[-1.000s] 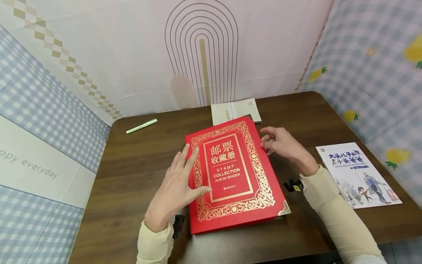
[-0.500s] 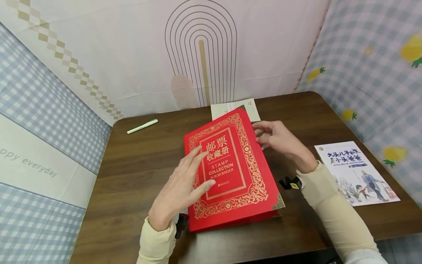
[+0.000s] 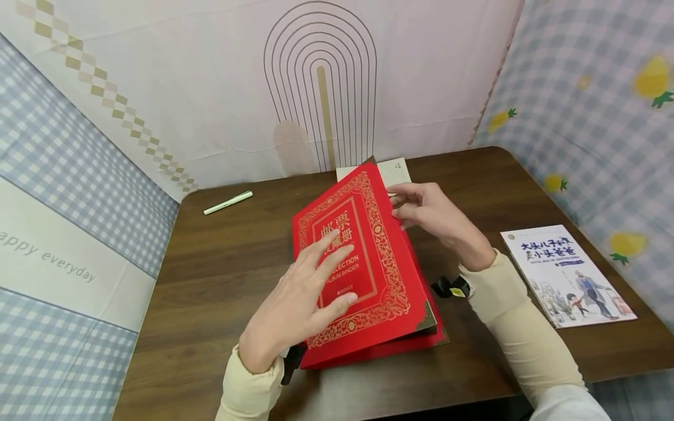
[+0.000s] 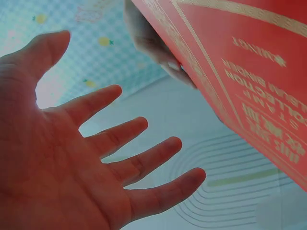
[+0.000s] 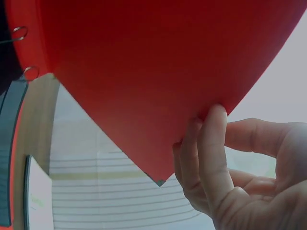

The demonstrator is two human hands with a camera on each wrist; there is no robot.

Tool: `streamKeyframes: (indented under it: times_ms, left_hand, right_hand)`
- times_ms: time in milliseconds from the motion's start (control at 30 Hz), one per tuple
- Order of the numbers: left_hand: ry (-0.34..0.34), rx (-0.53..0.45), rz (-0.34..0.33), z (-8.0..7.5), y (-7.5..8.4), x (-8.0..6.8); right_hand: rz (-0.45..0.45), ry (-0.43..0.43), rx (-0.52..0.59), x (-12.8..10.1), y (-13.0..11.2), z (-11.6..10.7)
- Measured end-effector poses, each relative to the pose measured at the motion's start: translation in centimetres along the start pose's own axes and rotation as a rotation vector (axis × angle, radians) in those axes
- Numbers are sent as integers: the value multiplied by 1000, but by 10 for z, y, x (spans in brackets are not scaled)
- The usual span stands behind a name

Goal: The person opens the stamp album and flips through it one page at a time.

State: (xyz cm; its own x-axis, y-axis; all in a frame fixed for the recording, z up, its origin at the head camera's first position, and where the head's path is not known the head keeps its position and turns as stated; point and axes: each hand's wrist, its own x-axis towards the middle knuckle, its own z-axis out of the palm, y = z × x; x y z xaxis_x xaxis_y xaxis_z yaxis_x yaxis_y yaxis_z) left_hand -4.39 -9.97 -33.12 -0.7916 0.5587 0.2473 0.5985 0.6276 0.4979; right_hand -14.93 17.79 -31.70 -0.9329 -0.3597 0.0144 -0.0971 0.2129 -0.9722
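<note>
A red stamp album binder (image 3: pixel 387 266) with gold lettering and metal corners lies on the table, its front cover tilted up along the right side. My right hand (image 3: pixel 434 219) pinches the cover's right edge, fingers under it and thumb on the outside. In the right wrist view those fingers lie against the cover's plain red inside (image 5: pixel 139 96), and metal binder rings (image 5: pixel 31 73) show near the spine. My left hand (image 3: pixel 300 292) is spread over the lower left of the cover, hiding part of the title. The left wrist view shows its fingers apart and nothing in them.
Partly hidden behind the album is a pale notebook (image 3: pixel 395 171) at the table's back edge. A white picture book (image 3: pixel 571 278) lies on the right, beyond my right forearm. At the back left is a light green pen (image 3: pixel 228 202). Fabric walls surround the table (image 3: pixel 210 327).
The album's cover has risen at its right edge, swinging left with my right hand and opening a gap below. My left hand has shifted slightly right.
</note>
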Motion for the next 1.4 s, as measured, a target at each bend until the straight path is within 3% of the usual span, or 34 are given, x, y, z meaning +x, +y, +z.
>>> streamKeyframes:
  times_ms: [367, 700, 1033, 1233, 1400]
  left_hand:
    - [-8, -1, 166, -6, 22, 3]
    - [5, 6, 199, -8, 28, -4]
    - [52, 19, 303, -9, 26, -6]
    - [46, -12, 280, -9, 25, -7]
    - [63, -1, 311, -10, 24, -6]
  right_hand:
    - [-56, -20, 38, 7, -23, 20]
    - [-111, -80, 102, 14, -35, 38]
    - [-135, -138, 122, 18, -38, 44]
    - [-141, -135, 66, 21, -32, 44]
    - [-124, -125, 17, 22, -27, 44]
